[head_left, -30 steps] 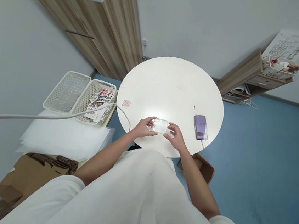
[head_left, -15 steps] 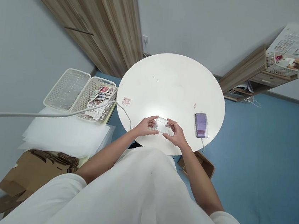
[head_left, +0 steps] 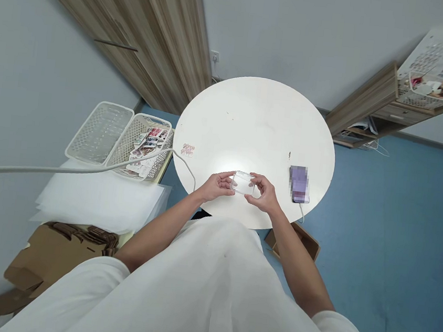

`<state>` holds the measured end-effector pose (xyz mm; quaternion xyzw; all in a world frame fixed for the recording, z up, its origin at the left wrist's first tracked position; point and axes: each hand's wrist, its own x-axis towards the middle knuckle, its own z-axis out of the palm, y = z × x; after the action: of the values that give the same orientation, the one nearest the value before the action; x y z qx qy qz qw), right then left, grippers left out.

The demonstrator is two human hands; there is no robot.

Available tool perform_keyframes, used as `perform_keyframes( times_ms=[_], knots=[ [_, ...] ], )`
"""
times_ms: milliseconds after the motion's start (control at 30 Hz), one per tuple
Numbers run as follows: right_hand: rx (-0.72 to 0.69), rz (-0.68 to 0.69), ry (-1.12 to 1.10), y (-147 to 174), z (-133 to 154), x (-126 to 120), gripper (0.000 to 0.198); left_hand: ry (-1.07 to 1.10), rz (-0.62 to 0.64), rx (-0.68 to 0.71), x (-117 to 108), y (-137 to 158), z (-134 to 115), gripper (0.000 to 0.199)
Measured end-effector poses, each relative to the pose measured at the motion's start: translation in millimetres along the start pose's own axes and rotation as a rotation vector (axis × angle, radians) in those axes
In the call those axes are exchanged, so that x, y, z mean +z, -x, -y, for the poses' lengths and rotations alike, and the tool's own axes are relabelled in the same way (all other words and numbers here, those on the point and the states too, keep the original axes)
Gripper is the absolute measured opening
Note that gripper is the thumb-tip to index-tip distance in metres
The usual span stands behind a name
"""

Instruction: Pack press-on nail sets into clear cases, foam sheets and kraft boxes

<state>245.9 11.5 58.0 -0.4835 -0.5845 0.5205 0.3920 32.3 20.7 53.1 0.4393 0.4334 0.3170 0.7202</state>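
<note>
A small clear plastic box (head_left: 243, 183) is held between my two hands near the front of the round white table (head_left: 258, 117). My left hand (head_left: 219, 186) grips its left end between thumb and fingers. On the other end, the thumb and fingers of my right hand (head_left: 264, 193) pinch the right side. The box looks see-through, and I cannot make out anything inside it. A small card with pinkish pieces (head_left: 188, 150) lies at the table's left edge. To the right of my right hand rests a phone (head_left: 299, 185) with a blurred purple screen and a cable attached.
Left of the table stand a white basket of small cards (head_left: 150, 142) and another with clear plastic items (head_left: 100, 132). White sheets (head_left: 99, 195) and flattened cardboard boxes (head_left: 53, 256) lie nearer. A white cable (head_left: 86, 171) crosses to the table's left edge. A wooden box (head_left: 308, 242) sits below right.
My hands have shifted slightly right and up with the clear box, which has tilted a little. The camera view has moved slightly. Card and phone stay in place on the table.
</note>
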Motion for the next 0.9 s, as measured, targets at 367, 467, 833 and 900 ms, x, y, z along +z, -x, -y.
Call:
perform_keyframes(
  times_ms=[367, 467, 833, 900],
  knots=[
    [0.028, 0.011, -0.06, 0, -6, -1, 0.045, -0.009, 0.011, 0.016, 1, 0, -5, 0.075],
    [0.014, 0.008, -0.091, -1, -7, -1, 0.044, -0.006, 0.022, 0.02, 2, 0, -1, 0.074],
    [-0.062, 0.03, 0.077, -5, 2, -4, 0.046, 0.098, 0.057, -0.053, -4, 3, 7, 0.067],
    [-0.034, 0.041, 0.099, -5, 3, -2, 0.046, 0.08, 0.009, -0.075, -5, 3, 12, 0.066]
  ],
)
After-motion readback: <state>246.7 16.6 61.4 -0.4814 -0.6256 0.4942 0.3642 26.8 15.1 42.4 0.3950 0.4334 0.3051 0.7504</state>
